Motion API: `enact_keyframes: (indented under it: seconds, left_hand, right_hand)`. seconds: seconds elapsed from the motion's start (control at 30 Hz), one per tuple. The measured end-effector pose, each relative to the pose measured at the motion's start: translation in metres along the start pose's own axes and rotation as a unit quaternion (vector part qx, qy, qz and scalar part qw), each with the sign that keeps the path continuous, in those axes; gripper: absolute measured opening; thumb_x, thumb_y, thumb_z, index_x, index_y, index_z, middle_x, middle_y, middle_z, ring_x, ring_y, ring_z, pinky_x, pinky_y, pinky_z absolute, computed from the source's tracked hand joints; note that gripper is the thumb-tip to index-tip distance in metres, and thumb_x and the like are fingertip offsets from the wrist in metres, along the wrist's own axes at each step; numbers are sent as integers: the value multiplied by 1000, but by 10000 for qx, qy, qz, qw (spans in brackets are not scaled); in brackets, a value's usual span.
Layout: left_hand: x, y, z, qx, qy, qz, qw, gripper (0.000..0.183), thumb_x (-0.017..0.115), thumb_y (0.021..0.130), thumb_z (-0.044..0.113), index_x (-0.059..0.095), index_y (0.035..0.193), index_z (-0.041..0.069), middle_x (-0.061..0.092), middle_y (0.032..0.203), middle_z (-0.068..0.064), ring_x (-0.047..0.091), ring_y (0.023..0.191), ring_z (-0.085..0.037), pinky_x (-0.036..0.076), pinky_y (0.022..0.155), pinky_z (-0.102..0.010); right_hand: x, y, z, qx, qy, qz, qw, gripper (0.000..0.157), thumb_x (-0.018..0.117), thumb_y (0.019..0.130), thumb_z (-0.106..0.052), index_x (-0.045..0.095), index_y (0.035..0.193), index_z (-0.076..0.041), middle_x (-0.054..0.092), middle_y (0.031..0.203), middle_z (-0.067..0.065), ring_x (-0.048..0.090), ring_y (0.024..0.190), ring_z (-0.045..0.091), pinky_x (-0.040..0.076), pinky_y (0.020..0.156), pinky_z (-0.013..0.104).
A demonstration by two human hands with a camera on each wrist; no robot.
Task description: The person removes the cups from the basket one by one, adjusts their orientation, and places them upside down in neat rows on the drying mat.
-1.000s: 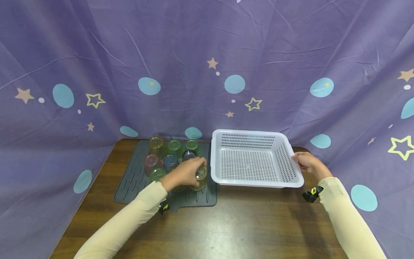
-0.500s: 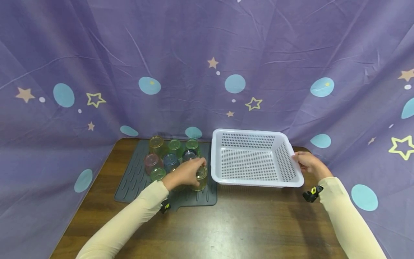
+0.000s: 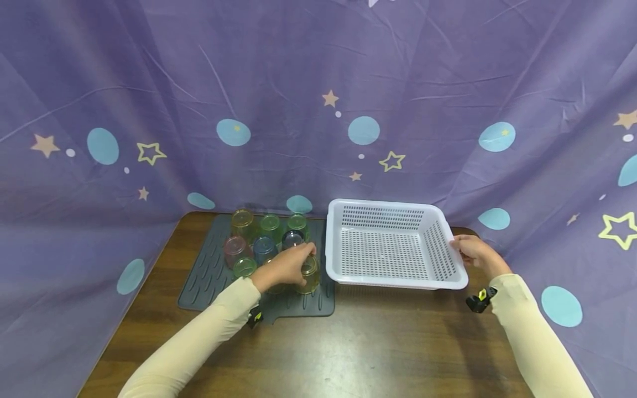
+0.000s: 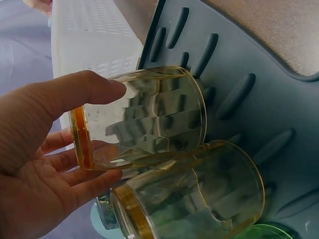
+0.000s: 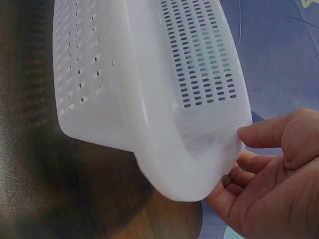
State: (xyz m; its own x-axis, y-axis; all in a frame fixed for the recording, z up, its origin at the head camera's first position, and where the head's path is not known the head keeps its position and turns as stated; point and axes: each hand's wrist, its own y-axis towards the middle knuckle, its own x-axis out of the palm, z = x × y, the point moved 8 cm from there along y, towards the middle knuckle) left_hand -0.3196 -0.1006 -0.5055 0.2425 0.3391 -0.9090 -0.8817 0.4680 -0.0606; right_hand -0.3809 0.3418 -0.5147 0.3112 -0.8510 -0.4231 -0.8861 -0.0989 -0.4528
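My left hand [image 3: 283, 268] grips an upside-down amber glass [image 3: 311, 281] at the right front of the grey drying mat [image 3: 199, 282]. In the left wrist view the thumb lies along one side of its faceted wall, fingers round the other side near the base, with the rim down at the mat. A second amber glass [image 4: 189, 194] stands close beside it. My right hand [image 3: 473, 251] pinches the right rim of a white perforated basket [image 3: 330, 243], thumb on top and fingers beneath, as the right wrist view shows.
Several other upturned glasses share the mat: a pink glass [image 3: 235, 250], a blue glass [image 3: 264, 249], a dark glass [image 3: 293, 239], an amber glass [image 3: 242, 222] and green ones. The basket sits right of the mat on a wooden table [image 3: 378, 342], before a purple curtain [image 3: 298, 66].
Both hands keep their places on the glass and the basket rim. The whole head view has shifted very slightly.
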Motion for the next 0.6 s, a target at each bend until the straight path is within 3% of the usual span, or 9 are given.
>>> enact_keyframes:
  seconds: [0.6]
  left_hand:
    - [-1,0,5,-30,219,-90,9997,78,94,57,2,55,125,6,66,113,-10,65,106,-28,57,91,-44]
  right_hand:
    - [0,-1,-1,-63,-45,256,9996,45,37,106,-11,35,140,18,70,86,0,66,75,9,55,67,29]
